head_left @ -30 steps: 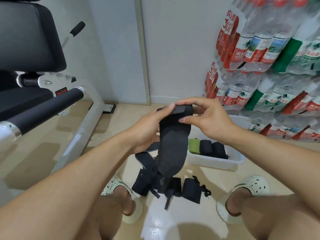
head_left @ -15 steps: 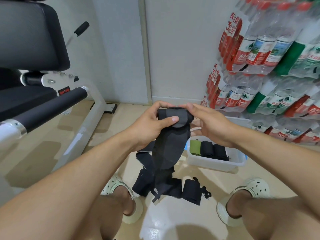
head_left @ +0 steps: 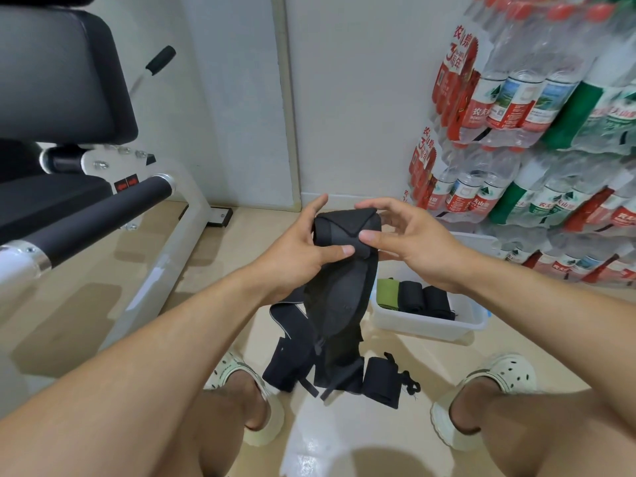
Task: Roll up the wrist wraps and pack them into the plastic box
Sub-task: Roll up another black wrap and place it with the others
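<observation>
Rolling is the step in hand: the left hand (head_left: 296, 256) and right hand (head_left: 413, 246) both close on the started roll at the top of a long black fabric wrist wrap (head_left: 344, 270), thumbs pressed on its front, its tail hanging toward the loose black wraps on the floor (head_left: 309, 366). Next, I judge, more turns are needed before it joins the green and black rolls in the translucent white plastic box (head_left: 426, 327), down at the right.

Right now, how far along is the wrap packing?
Done: three rolls, one green and two black, sit in the plastic box. In hand: both hands are rolling a black wrap, its tail hanging. Left: loose black wraps on the floor.
</observation>
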### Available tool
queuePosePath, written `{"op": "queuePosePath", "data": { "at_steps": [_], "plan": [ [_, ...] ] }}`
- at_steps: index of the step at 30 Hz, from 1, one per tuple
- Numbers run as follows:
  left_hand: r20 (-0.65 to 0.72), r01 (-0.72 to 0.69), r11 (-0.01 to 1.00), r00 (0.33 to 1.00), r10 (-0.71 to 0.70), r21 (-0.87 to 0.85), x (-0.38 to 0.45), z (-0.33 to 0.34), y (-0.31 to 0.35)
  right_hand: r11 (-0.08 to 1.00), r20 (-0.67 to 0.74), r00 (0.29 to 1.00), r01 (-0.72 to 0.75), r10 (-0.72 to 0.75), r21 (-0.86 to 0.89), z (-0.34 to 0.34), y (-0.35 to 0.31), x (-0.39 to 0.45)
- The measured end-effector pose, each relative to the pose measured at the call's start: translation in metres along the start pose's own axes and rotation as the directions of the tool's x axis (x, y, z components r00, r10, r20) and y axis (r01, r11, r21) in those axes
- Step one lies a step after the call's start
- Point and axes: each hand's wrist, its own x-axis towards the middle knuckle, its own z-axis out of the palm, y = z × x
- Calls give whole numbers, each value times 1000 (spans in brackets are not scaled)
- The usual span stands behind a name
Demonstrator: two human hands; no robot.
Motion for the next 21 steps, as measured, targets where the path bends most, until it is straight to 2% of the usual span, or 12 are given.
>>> {"op": "queuePosePath", "data": {
  "at_steps": [6, 12, 16, 19, 21],
  "plan": [
    [6, 83, 994, 997, -83, -64, 3, 2, -2, 992, -52, 994, 95, -99, -88, -1, 1, -1],
    [110, 64, 988, 993, -49, -142, 5, 3, -6, 991, -96, 990, 99, -107, -86, 3, -3, -5],
    [-18, 110, 968, 993, -117, -224, 6, 8, -4, 997, -175, 981, 72, -78, -36, 13, 0, -3],
    [-118, 87, 957, 985, -124, -277, 10, 7, -2, 995, -292, 954, 36, -62, -93, 21, 3, -1],
    [-167, 65, 941, 978, -126, -331, 13, 5, -1, 989, -311, 950, -29, -19, -148, 25, 7, -1]
  ]
}}
